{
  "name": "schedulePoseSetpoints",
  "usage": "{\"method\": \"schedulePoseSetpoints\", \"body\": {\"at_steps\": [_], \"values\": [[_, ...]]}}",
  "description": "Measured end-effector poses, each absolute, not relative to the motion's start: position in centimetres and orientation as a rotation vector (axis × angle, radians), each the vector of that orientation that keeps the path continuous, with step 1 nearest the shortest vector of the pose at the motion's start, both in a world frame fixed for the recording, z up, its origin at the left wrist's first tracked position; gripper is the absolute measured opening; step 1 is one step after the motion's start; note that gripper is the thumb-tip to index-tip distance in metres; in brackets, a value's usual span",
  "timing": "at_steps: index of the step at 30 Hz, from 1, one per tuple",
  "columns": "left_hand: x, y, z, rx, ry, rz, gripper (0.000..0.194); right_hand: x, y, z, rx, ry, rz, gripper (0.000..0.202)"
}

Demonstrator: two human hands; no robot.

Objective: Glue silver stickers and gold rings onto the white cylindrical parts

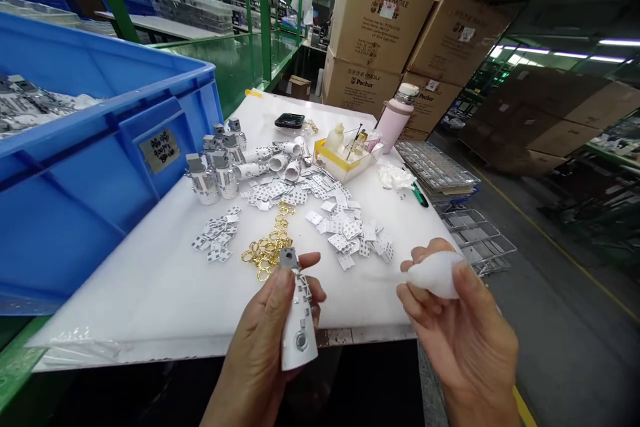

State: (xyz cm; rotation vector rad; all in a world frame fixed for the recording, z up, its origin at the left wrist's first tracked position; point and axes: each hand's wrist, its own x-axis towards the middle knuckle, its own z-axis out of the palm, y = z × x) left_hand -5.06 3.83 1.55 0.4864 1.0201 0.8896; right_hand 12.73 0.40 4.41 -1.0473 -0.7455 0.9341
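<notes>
My left hand (267,320) is wrapped round a white cylindrical part (300,327) with a grey block at its top and a round fitting near its lower end. In my right hand (463,320) is a white squeeze bottle (436,275), held between thumb and fingers, its thin tip pointing left towards the cylindrical part but apart from it. Just beyond my left hand lies a pile of gold rings (267,250). Small white plates with dark holes (350,230) are scattered on the white table (165,280). More white cylindrical parts (205,183) stand and lie farther back.
A large blue crate (170,100) borders the table at left. Towards the back are a yellow-edged tray (345,170), a black device (289,121), a pink bottle (395,121) and green-handled cutters (419,195). Cardboard boxes (375,27) stand behind, and stacked trays (437,167) at right.
</notes>
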Motion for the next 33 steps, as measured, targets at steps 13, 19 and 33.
{"method": "schedulePoseSetpoints", "body": {"at_steps": [13,19,33], "values": [[-3.6,3.6,1.5,0.771,1.096,0.853,0.066,10.1,-0.3,5.0,-1.059,-0.850,0.515,0.031],[-3.7,3.4,1.4,0.765,1.058,0.836,0.064,10.3,-0.6,4.1,-1.127,-0.920,0.529,0.029],[-3.0,2.8,3.1,0.754,1.086,0.831,0.061,10.8,-0.4,3.6,-1.113,-1.068,0.490,0.023]]}}
